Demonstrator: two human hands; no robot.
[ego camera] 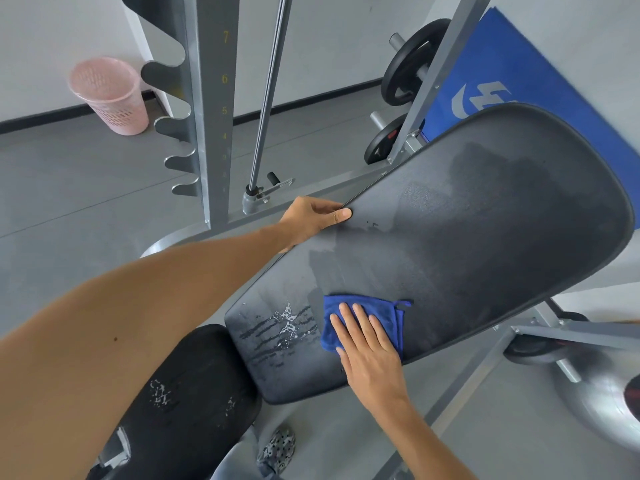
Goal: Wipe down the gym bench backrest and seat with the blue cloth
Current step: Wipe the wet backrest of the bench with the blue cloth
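Head view: blue cloth (pixel 363 323) pressed flat on lower backrest (pixel 485 237) under open, spread right hand (pixel 370 355). Left hand (pixel 311 220) clamped on backrest's left edge, thumb on top. Damp streaks across backrest's middle; white foam left of cloth unwiped. Seat (pixel 194 403) below backrest speckled, apparently untouched. Roughly halfway.
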